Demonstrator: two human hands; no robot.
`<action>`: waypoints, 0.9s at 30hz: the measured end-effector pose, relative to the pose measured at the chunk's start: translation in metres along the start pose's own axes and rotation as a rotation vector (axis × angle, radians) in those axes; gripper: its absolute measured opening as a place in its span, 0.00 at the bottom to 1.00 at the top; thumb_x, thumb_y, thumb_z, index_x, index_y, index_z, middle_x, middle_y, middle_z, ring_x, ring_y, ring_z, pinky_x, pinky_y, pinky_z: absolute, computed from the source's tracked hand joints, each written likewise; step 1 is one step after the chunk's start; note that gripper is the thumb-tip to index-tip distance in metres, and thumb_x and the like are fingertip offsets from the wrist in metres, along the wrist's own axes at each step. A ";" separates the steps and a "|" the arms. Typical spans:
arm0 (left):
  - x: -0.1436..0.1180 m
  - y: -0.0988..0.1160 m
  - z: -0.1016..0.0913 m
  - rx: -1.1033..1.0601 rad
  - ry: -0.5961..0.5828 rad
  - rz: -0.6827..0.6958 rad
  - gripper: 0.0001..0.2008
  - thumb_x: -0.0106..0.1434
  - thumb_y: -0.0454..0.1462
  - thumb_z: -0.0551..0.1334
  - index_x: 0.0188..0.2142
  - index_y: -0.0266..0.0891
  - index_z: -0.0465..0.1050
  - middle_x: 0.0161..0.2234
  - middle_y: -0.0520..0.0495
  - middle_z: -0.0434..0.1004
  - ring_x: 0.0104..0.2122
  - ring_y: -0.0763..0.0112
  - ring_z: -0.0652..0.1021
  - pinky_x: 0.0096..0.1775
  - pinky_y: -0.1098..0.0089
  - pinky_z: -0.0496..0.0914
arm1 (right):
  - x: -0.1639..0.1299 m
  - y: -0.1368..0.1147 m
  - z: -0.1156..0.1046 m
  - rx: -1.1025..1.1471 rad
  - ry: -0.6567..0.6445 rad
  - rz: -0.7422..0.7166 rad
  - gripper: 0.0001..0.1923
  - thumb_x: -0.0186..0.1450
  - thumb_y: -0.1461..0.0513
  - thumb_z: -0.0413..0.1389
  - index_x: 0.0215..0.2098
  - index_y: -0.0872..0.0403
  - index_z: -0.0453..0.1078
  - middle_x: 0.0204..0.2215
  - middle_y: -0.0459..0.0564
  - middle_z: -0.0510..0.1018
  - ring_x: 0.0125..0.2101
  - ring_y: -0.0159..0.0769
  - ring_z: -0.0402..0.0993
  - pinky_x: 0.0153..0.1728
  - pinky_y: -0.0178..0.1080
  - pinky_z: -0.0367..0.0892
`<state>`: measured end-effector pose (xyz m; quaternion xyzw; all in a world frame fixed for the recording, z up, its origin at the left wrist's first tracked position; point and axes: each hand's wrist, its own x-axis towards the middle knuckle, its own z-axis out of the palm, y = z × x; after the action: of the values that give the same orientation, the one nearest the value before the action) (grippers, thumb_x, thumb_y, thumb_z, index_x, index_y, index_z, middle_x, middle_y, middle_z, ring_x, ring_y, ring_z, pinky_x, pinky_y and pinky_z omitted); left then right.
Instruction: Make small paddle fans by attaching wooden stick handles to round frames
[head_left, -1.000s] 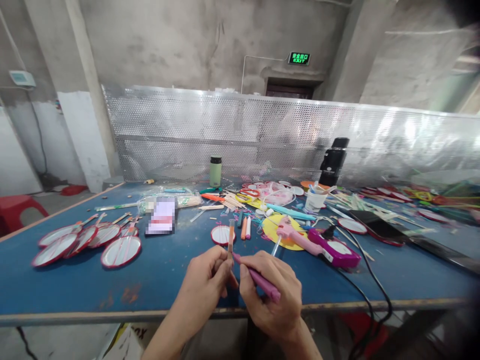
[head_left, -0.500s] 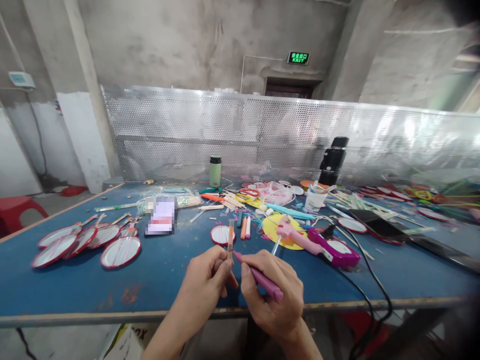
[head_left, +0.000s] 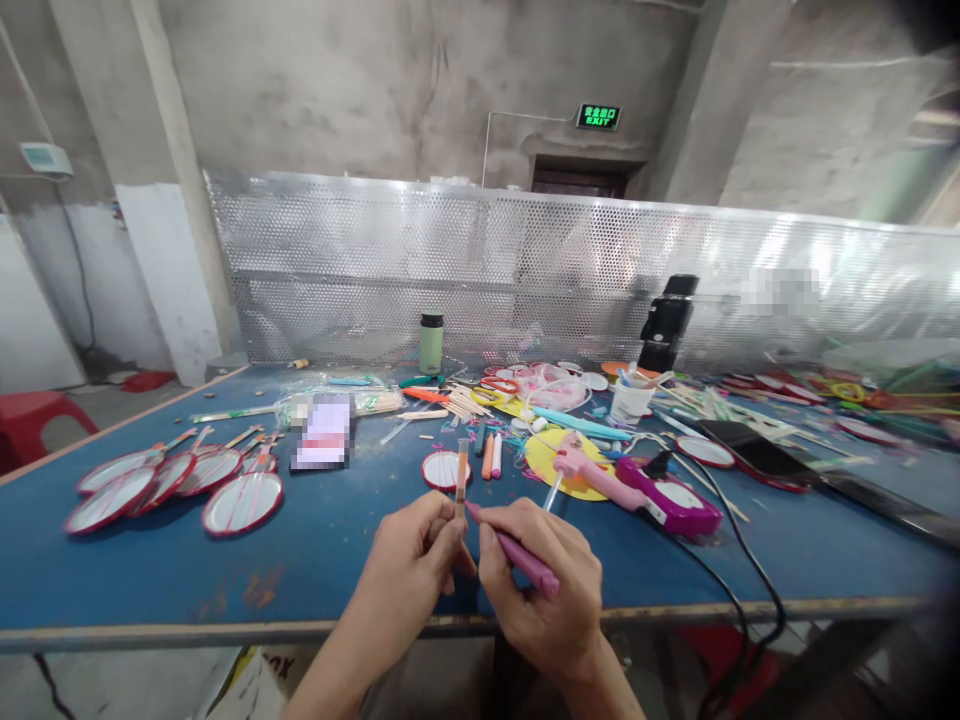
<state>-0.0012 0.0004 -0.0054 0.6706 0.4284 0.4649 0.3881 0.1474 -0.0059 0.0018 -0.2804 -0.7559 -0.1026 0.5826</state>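
Note:
Between the fingertips of my left hand (head_left: 420, 550) a thin flat stick (head_left: 462, 470), part orange, stands upright. My right hand (head_left: 544, 580) is closed round a purple-pink marker pen (head_left: 529, 562), its tip at or very near the stick's lower part; whether they touch I cannot tell. Just behind the stick lies a white disc with a red rim (head_left: 439, 470). Orange and pink markers (head_left: 491, 456) lie to its right, beside a dark one. A pink and purple glue gun (head_left: 630, 487) rests partly on a yellow disc (head_left: 544, 450), right of my hands.
Several red-rimmed discs with sticks (head_left: 241, 503) lie at the left. Behind them is a phone (head_left: 324, 432). A green bottle (head_left: 431, 345), a white cup (head_left: 630, 402) and a black flask (head_left: 666, 325) stand farther back. Black cables (head_left: 739, 530) run over the table's front edge at right.
My right hand and the marker have shifted very slightly left. My left hand and the stick stay in nearly the same place.

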 end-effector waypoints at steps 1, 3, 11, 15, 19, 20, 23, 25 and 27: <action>0.000 0.000 0.000 0.004 -0.001 0.000 0.16 0.68 0.46 0.55 0.27 0.40 0.66 0.18 0.55 0.70 0.19 0.75 0.68 0.24 0.75 0.59 | 0.000 0.000 0.000 -0.002 -0.003 0.000 0.07 0.64 0.70 0.55 0.37 0.54 0.72 0.24 0.47 0.76 0.23 0.31 0.71 0.27 0.35 0.66; -0.001 0.001 0.000 0.003 -0.001 -0.003 0.17 0.68 0.46 0.55 0.27 0.40 0.66 0.18 0.55 0.70 0.19 0.75 0.68 0.24 0.75 0.59 | 0.000 0.000 0.000 -0.004 0.005 -0.003 0.07 0.64 0.70 0.55 0.37 0.54 0.72 0.24 0.46 0.76 0.23 0.31 0.70 0.27 0.35 0.65; 0.001 0.001 0.000 -0.018 -0.004 -0.005 0.17 0.68 0.47 0.55 0.27 0.40 0.67 0.18 0.55 0.69 0.19 0.75 0.68 0.24 0.75 0.59 | 0.001 -0.001 0.000 -0.020 -0.016 -0.010 0.06 0.65 0.68 0.54 0.37 0.54 0.72 0.25 0.47 0.78 0.24 0.32 0.73 0.28 0.35 0.67; 0.000 0.002 0.000 -0.028 -0.009 -0.013 0.17 0.68 0.47 0.55 0.27 0.40 0.66 0.19 0.55 0.70 0.19 0.75 0.68 0.24 0.75 0.59 | 0.000 -0.002 -0.001 -0.020 0.009 -0.018 0.06 0.64 0.69 0.54 0.36 0.54 0.72 0.24 0.46 0.77 0.22 0.32 0.72 0.27 0.35 0.67; -0.001 0.002 0.000 -0.017 0.001 -0.009 0.17 0.68 0.46 0.55 0.27 0.40 0.66 0.18 0.55 0.69 0.19 0.75 0.68 0.24 0.75 0.59 | 0.000 -0.001 0.000 -0.006 -0.020 -0.008 0.07 0.65 0.69 0.54 0.38 0.54 0.72 0.25 0.47 0.78 0.24 0.32 0.73 0.28 0.36 0.68; 0.000 0.002 0.000 -0.016 0.001 -0.010 0.17 0.68 0.46 0.55 0.27 0.40 0.66 0.18 0.55 0.69 0.19 0.75 0.68 0.24 0.75 0.58 | 0.000 0.000 0.000 -0.005 -0.015 -0.007 0.07 0.65 0.69 0.54 0.38 0.54 0.72 0.25 0.47 0.78 0.24 0.32 0.73 0.28 0.36 0.67; 0.000 0.002 0.000 -0.016 -0.001 -0.012 0.16 0.68 0.45 0.56 0.26 0.40 0.65 0.18 0.56 0.69 0.18 0.76 0.67 0.24 0.75 0.58 | 0.000 0.001 0.000 -0.011 0.010 0.004 0.07 0.64 0.69 0.55 0.38 0.54 0.72 0.25 0.46 0.77 0.23 0.32 0.72 0.27 0.35 0.67; 0.000 0.003 0.000 -0.010 0.001 -0.009 0.16 0.68 0.44 0.56 0.26 0.40 0.65 0.18 0.56 0.69 0.19 0.76 0.67 0.25 0.75 0.59 | 0.000 0.001 0.001 -0.010 0.006 0.012 0.07 0.64 0.69 0.55 0.39 0.54 0.72 0.25 0.47 0.77 0.23 0.32 0.72 0.27 0.35 0.67; 0.000 0.004 0.000 -0.001 0.002 -0.004 0.16 0.68 0.44 0.55 0.26 0.40 0.65 0.18 0.56 0.68 0.19 0.76 0.67 0.25 0.75 0.58 | 0.000 0.002 0.001 -0.002 -0.013 0.020 0.07 0.64 0.69 0.55 0.39 0.54 0.72 0.26 0.47 0.78 0.24 0.32 0.73 0.28 0.35 0.67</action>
<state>-0.0005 -0.0011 -0.0018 0.6691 0.4301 0.4649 0.3889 0.1478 -0.0043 0.0012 -0.2889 -0.7568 -0.0957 0.5784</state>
